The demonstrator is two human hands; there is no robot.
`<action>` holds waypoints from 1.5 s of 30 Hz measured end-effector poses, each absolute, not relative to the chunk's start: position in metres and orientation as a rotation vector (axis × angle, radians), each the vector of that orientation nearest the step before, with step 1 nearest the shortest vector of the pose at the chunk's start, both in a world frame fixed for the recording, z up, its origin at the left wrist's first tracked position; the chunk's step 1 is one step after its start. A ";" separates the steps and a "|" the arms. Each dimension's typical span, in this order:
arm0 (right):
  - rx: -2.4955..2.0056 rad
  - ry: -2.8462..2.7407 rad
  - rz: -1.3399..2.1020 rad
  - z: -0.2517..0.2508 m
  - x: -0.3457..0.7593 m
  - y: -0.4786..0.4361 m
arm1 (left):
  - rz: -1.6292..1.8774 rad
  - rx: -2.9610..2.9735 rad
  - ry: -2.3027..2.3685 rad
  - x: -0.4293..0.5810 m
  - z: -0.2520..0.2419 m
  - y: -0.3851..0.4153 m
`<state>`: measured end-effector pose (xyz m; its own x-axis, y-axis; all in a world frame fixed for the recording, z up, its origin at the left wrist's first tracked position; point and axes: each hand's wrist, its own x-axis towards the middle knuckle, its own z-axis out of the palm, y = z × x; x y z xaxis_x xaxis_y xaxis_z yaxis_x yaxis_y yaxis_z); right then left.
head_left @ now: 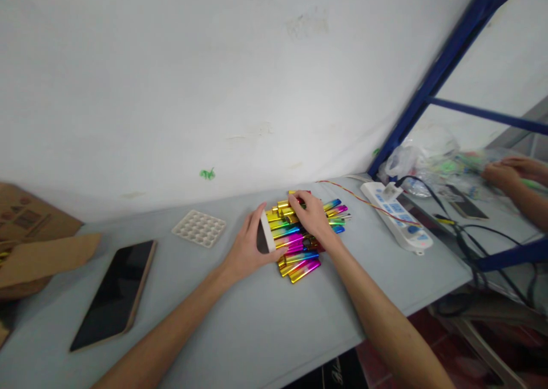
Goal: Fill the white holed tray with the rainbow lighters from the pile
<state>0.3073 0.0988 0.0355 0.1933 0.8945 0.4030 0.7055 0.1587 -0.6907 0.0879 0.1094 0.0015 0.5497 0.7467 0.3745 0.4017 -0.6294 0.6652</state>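
Observation:
My left hand (252,243) grips a small box-like piece with a white rim (268,232) and a dark face, its fingers and thumb spread around the edges. Touching that rim on the right is a pile of slim shiny sticks (289,240) in gold, pink, blue and green; their exact kind is unclear. From the right my right hand (311,213) reaches over the pile, with its fingers curled onto the upper sticks. The hand hides part of the pile, and several sticks fan out beyond it.
A pale tray with round hollows (199,228) and a dark phone (115,292) lie left. Brown paper packaging (38,257) is at the left edge. Right are a power strip (396,215), cables and a blue frame (422,97); beyond it, another person's hands (509,172) work among plastic bags.

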 end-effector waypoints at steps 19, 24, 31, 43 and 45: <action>-1.727 -1.536 -0.058 0.020 0.355 0.099 | 0.872 2.285 0.920 0.087 -0.001 0.110; -1.757 -1.614 -0.129 0.014 0.359 0.100 | 0.884 2.286 0.911 0.086 -0.002 0.111; -1.729 -1.676 -0.101 0.006 0.353 0.100 | 0.866 2.280 0.923 0.086 -0.001 0.111; -1.788 -1.748 -0.068 0.005 0.351 0.098 | 0.863 2.273 0.923 0.087 0.002 0.111; -1.795 -1.746 -0.056 0.006 0.351 0.097 | 0.862 2.272 0.925 0.087 0.003 0.110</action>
